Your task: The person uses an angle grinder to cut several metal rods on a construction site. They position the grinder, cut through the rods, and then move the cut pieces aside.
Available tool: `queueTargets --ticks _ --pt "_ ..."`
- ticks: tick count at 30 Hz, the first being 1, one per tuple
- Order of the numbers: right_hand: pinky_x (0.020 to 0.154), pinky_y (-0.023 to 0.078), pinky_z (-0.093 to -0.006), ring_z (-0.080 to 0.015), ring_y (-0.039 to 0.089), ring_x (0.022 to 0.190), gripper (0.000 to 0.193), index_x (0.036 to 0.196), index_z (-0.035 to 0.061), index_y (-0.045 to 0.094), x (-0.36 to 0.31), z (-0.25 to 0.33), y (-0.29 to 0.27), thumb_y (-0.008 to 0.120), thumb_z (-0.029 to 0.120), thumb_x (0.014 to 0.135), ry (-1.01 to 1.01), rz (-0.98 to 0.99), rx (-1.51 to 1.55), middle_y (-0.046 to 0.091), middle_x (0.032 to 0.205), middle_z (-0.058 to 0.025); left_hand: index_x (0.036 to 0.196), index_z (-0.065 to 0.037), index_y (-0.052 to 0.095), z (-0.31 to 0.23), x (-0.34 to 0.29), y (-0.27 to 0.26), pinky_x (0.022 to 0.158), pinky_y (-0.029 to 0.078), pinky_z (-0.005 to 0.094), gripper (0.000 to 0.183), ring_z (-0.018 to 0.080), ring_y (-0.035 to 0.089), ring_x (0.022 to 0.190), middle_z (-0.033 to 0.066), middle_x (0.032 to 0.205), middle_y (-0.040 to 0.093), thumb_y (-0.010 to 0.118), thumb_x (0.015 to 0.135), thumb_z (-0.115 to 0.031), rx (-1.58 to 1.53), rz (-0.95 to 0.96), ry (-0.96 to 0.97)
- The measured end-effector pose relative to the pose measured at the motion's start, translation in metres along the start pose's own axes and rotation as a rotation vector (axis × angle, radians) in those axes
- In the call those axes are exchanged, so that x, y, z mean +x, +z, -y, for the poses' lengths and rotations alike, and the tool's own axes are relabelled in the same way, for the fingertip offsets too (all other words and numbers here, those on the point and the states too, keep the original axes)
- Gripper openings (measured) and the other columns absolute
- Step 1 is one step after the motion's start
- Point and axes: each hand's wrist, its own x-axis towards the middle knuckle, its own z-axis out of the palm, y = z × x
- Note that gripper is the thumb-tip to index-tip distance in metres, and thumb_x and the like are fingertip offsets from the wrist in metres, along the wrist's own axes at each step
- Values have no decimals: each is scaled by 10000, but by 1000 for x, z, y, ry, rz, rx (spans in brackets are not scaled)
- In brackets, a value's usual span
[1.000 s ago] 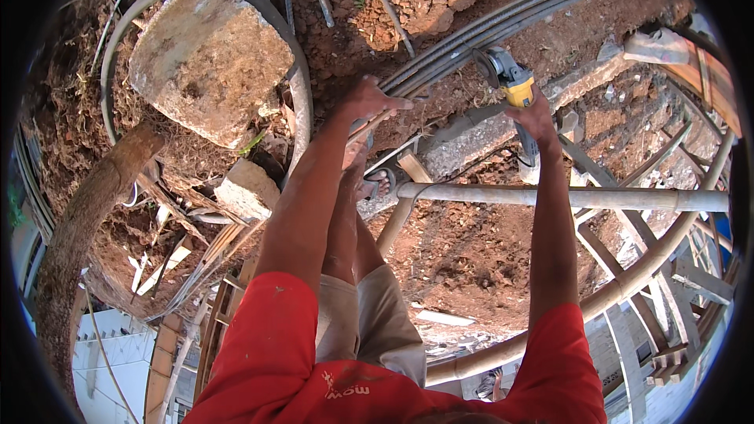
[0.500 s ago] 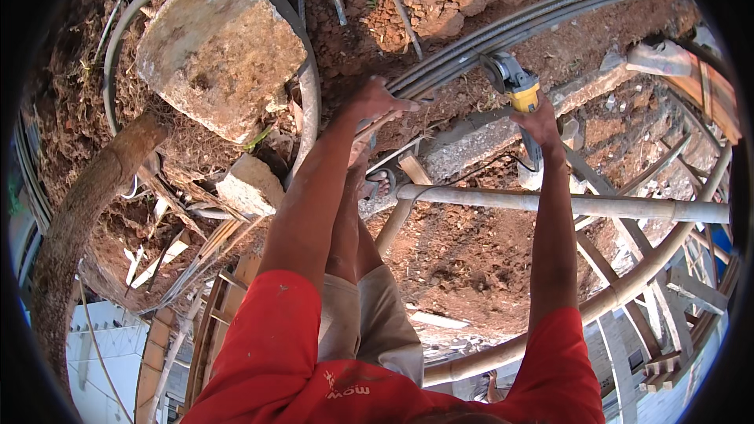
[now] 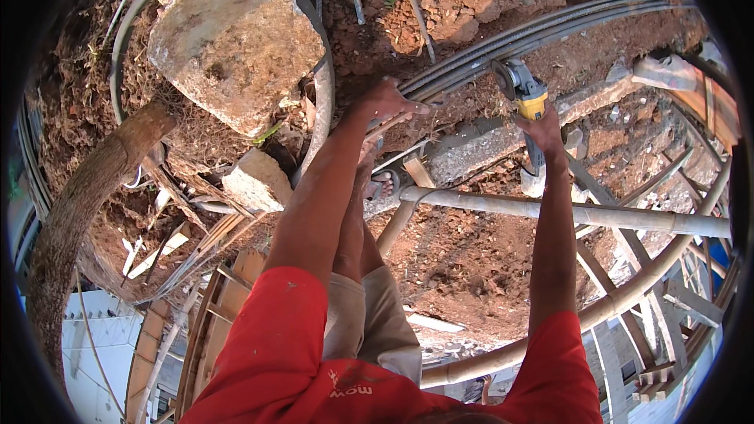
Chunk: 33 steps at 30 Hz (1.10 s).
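Observation:
My left hand (image 3: 386, 104) is closed round the near end of a bundle of long grey steel bars (image 3: 565, 22). The bars curve away to the upper right. In my right hand (image 3: 542, 130) is a yellow and grey angle grinder (image 3: 532, 102), held by its body. Its disc and guard point up toward the bars, next to their lower edge; whether the disc touches them I cannot tell. The undersides of both hands' grips are partly hidden.
A large rough stone block (image 3: 236, 43) lies to the left, with a smaller stone (image 3: 258, 180) below it. A horizontal pole (image 3: 565, 213) crosses under my right forearm. A tree trunk (image 3: 86, 204) rises at far left. Reddish soil and a concrete edge (image 3: 471, 153) lie between.
The view has shifted slightly, so the surroundings sit a little farther right. The grinder appears slightly lower relative to the bars. Both hands keep their holds.

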Motion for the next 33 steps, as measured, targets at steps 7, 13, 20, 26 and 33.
queueTargets --ticks 7,13,20,26,33 --pt "785 560 -333 -163 677 848 574 1176 -3 628 -3 1 5 881 127 678 -32 -45 70 733 988 -77 1384 164 490 6 6 10 1068 485 452 1302 399 602 1269 321 1383 582 875 553 -763 -3 -127 53" --pt "770 555 -322 -153 664 826 551 1162 7 633 -3 1 7 875 122 680 -62 -72 7 727 979 -61 1381 167 495 4 4 8 1069 485 454 1325 400 600 1274 327 1381 583 854 544 -795 12 -115 57" --pt "754 550 -320 -144 647 803 513 1133 15 638 -4 2 9 862 116 682 -52 -74 24 715 941 -48 1294 152 590 0 1 6 1041 506 450 1251 395 631 1229 322 1330 620 844 535 -810 48 -121 51" --pt "738 542 -311 -138 640 776 467 1110 21 643 -1 -11 10 841 109 697 -91 -93 40 707 910 -43 1271 133 617 9 11 12 1044 507 444 1218 397 646 1205 310 1311 638 836 540 -817 66 -153 76" --pt "720 544 -292 -117 642 777 396 1084 39 641 -10 3 13 832 113 745 -43 -79 78 706 910 -22 1254 126 625 13 14 13 1022 520 439 1210 378 661 1178 304 1275 656 835 534 -823 10 -135 79"
